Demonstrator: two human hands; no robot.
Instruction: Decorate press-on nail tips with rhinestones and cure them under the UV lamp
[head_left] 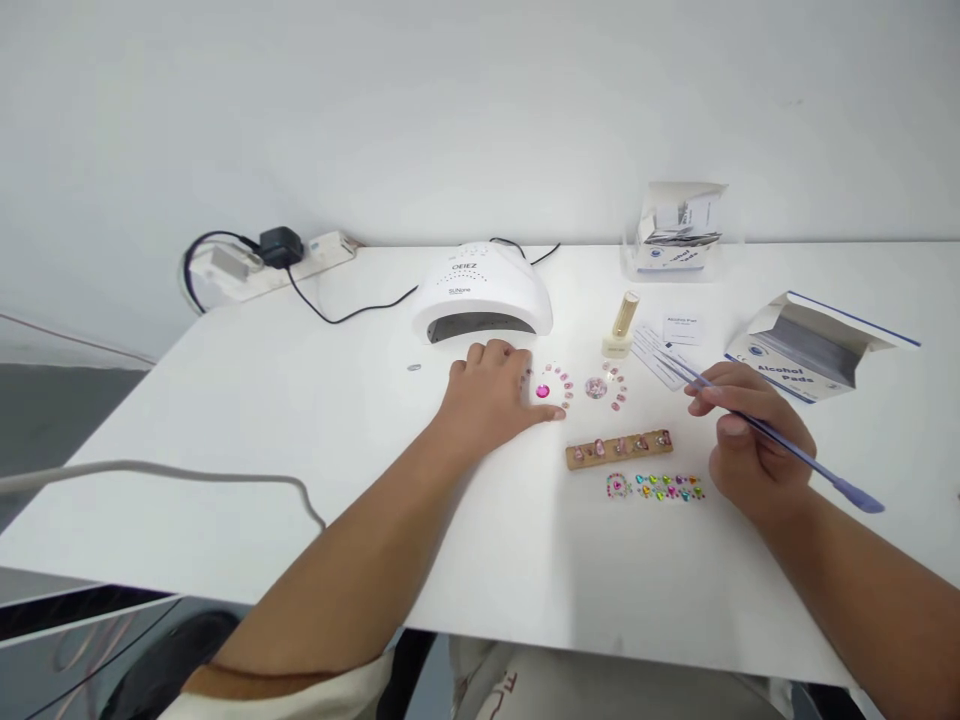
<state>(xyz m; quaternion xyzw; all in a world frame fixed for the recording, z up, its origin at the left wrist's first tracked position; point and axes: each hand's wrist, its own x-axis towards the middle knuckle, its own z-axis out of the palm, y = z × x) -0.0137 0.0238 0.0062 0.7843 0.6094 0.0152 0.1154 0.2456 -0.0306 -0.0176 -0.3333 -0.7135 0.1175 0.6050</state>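
My left hand [495,390] lies flat on the white table [247,440], fingers spread, beside a ring of small pink nail tips [555,385]. A second ring of tips [606,388] sits just to the right. My right hand [750,440] pinches a thin purple stick tool [787,448], held like a pen with its tip pointing toward the far side. Between my hands lies a wooden strip [619,449] carrying several pink nail tips. A sheet of coloured gem stickers [656,487] lies in front of it.
A white nail lamp [484,290] stands behind my left hand, its cable running to a power strip [270,265] at the back left. A gold-capped bottle [622,325], alcohol pad packets [667,345] and two open pad boxes [814,345], [679,240] stand at the right.
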